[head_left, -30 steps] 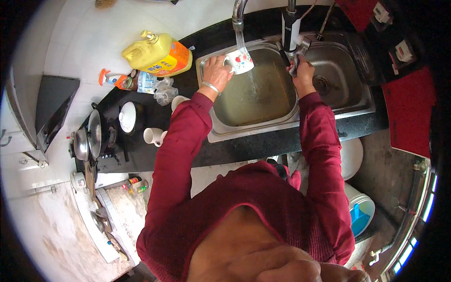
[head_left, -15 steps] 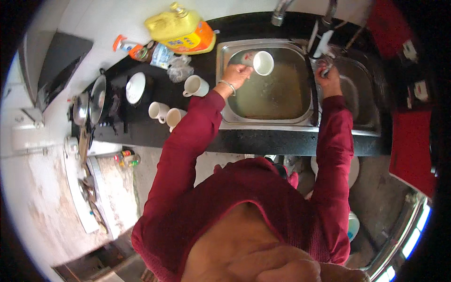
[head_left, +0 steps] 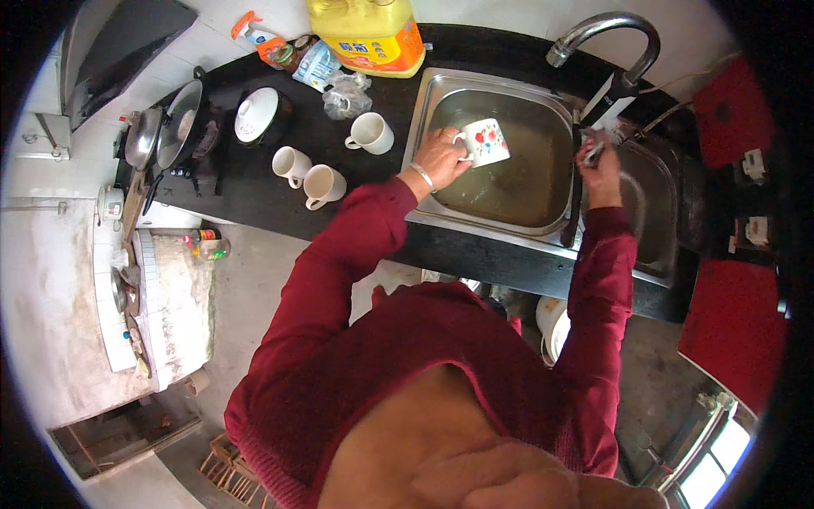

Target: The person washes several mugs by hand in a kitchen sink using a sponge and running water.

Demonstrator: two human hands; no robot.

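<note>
My left hand (head_left: 441,158) is closed on the handle of a white mug (head_left: 487,142) with red flowers. It holds the mug over the larger sink basin (head_left: 530,191), which has murky water in it. The mug's flowered side faces me and its opening is out of sight. At the divider between the two basins, below the tap, my right hand (head_left: 602,174) has its fingers closed around a small greyish, shiny thing (head_left: 595,149). I cannot make out what that is.
A curved metal tap (head_left: 612,25) rises behind the sink. Left of the basin stand three white mugs (head_left: 370,132), a clear crumpled plastic bag (head_left: 347,95) and a yellow oil jug (head_left: 366,38). Farther left are a white-lidded pot (head_left: 256,115) and a pan (head_left: 180,127).
My left hand has turned the mug, so its flowered side shows instead of its open mouth. My right hand stays by the divider. The whole view has shifted and tilted.
</note>
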